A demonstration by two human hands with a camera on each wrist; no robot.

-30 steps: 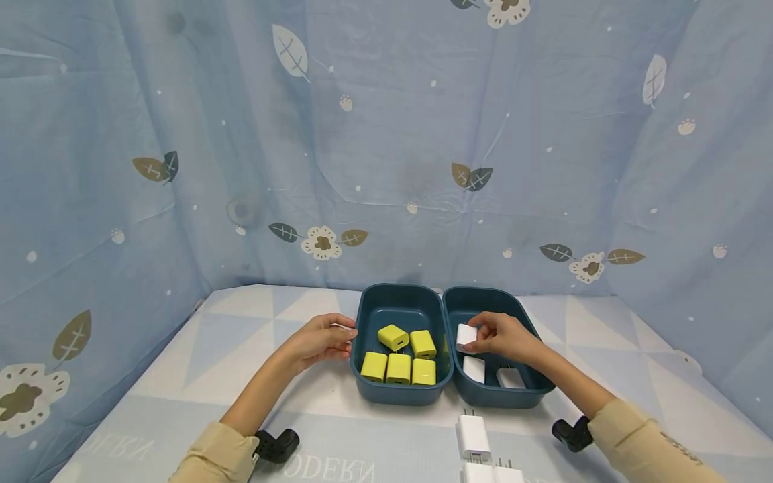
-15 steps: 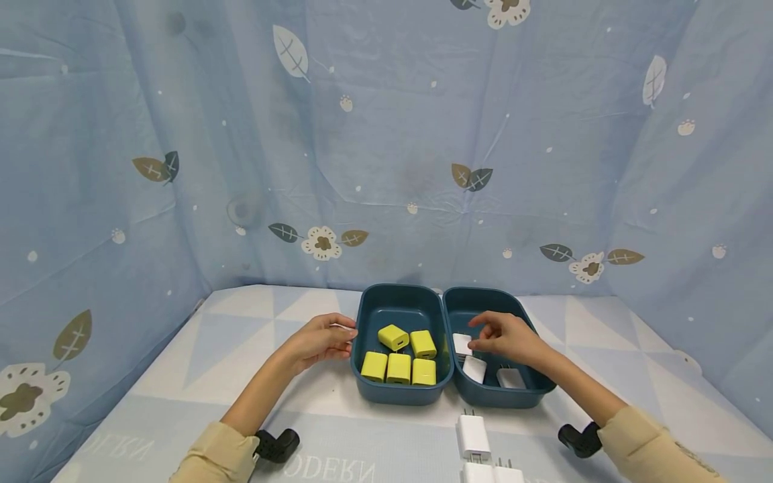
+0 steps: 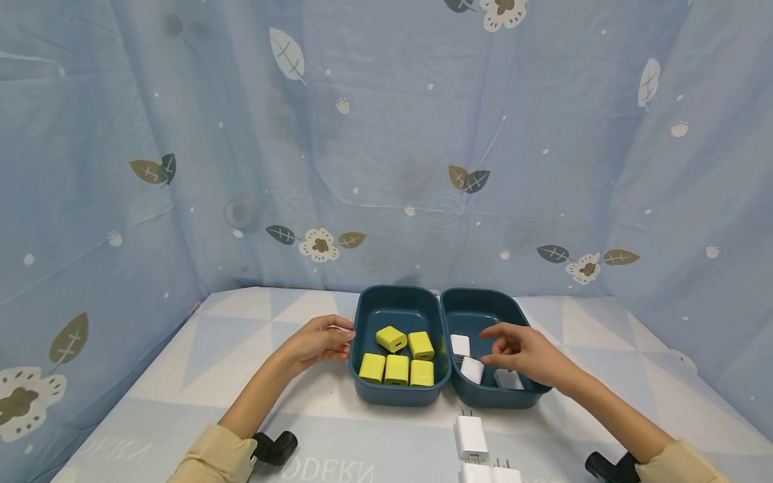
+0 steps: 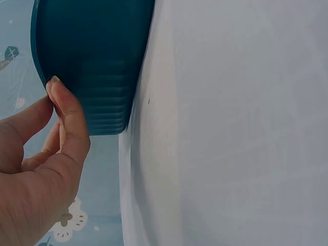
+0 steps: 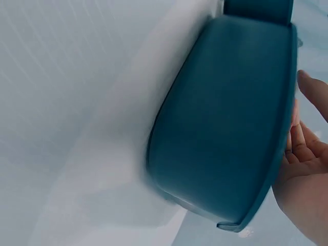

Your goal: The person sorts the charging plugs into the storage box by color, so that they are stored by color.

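In the head view my left hand (image 3: 317,344) is beside the left dark teal box (image 3: 400,397), its fingertips touching the rim. The left wrist view shows the fingertips of that hand (image 4: 48,154) at the rim of the teal box (image 4: 95,61). Several yellow charger plugs (image 3: 396,369) lie in this box. My right hand (image 3: 528,352) hovers over the right teal box (image 3: 495,399), thumb and index finger apart with nothing between them. Beneath it lie white charger plugs (image 3: 460,345), one leaning near another, and a third white plug (image 3: 508,379) partly shaded by the hand.
Three more white charger plugs (image 3: 471,436) lie on the patterned tablecloth (image 3: 338,429) in front of the right box, cut off by the lower frame edge. The two boxes stand side by side. A blue patterned curtain (image 3: 386,134) hangs behind the table.
My right hand has let go of a white charger plug, which now lies at the left side of the right box, and has moved right and toward me. The left hand has stayed.
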